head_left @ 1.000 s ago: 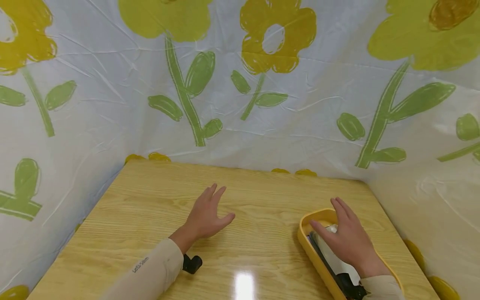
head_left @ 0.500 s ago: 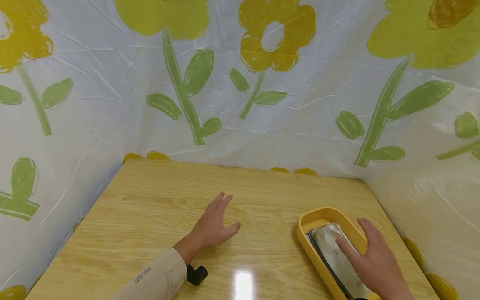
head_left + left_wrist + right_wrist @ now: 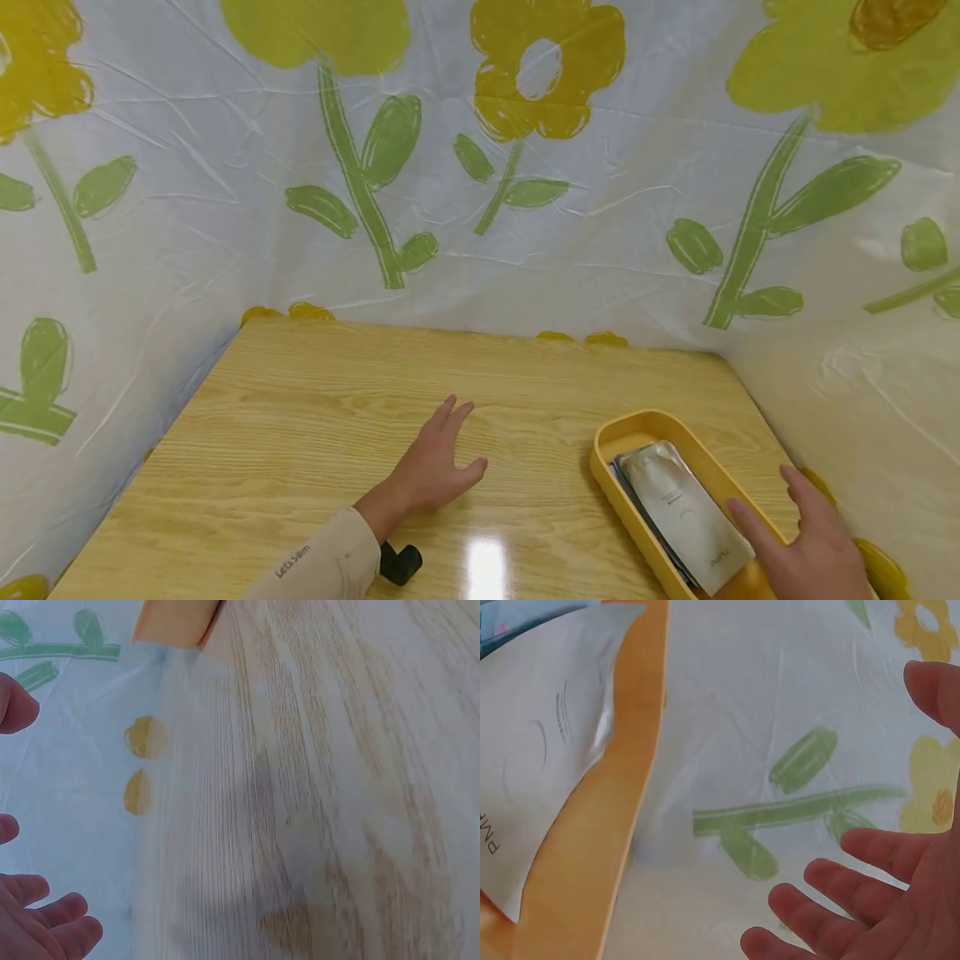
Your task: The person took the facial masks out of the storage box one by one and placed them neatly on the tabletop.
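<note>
A yellow oblong bin point(image 3: 609, 492) stands on the right of the wooden table, holding a silvery-white flat packet point(image 3: 678, 504) with small print. Darker flat packets point(image 3: 651, 527) show along its left edge, underneath. My right hand point(image 3: 813, 542) hovers by the bin's right side, fingers spread and relaxed, holding nothing. In the right wrist view the fingers point(image 3: 840, 900) are apart from the packet point(image 3: 547, 742). Over the middle of the table my left hand point(image 3: 429, 467) is held with fingers extended and nothing in it.
The wooden table point(image 3: 390, 367) is bordered by a white sheet point(image 3: 585, 275) printed with yellow flowers and green stems, rising at the back and both sides. A black camera mount point(image 3: 401, 564) sits at the left wrist. Light glares on the table's front part.
My right hand has moved right and toward me, off from over the bin, uncovering the silvery packet. My left hand has shifted slightly right and toward me.
</note>
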{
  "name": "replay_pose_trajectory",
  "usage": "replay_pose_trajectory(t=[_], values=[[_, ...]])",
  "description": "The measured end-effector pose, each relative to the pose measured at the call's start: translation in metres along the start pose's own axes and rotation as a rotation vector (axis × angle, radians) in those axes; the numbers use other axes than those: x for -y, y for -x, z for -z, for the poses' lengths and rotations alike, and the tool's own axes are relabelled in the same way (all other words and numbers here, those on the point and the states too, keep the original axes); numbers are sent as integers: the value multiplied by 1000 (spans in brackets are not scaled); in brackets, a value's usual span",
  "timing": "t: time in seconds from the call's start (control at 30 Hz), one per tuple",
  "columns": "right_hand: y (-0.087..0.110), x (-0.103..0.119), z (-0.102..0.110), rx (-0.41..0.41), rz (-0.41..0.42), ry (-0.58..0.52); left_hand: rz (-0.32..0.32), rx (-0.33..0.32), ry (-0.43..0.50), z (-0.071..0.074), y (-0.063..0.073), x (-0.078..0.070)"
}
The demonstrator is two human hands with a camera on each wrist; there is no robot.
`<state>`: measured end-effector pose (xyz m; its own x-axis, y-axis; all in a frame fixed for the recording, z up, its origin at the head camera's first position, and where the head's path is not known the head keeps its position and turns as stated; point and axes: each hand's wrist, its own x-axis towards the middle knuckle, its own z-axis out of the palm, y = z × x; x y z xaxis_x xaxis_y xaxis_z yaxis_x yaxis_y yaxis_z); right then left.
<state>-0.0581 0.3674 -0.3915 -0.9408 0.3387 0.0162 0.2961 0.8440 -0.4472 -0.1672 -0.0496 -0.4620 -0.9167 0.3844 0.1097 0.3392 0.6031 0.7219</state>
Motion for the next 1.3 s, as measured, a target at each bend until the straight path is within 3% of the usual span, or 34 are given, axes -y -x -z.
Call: replay_pose_trajectory(t=[0.2,0.43,0.73,0.9,1.3], values=[[1,-11,2,8,-99,8,4,5,17,0,2,-3],[-5,-26,1,106,-247,26,5,-3,8,0,2,-1],[-17,-64,-18,261,-221,-37,-3,0,14,0,3,0],[-19,-70,-29,301,-216,-41,-5,4,11,0,2,1],[-5,-51,-56,57,-330,-168,-4,15,18,-5,3,1]])
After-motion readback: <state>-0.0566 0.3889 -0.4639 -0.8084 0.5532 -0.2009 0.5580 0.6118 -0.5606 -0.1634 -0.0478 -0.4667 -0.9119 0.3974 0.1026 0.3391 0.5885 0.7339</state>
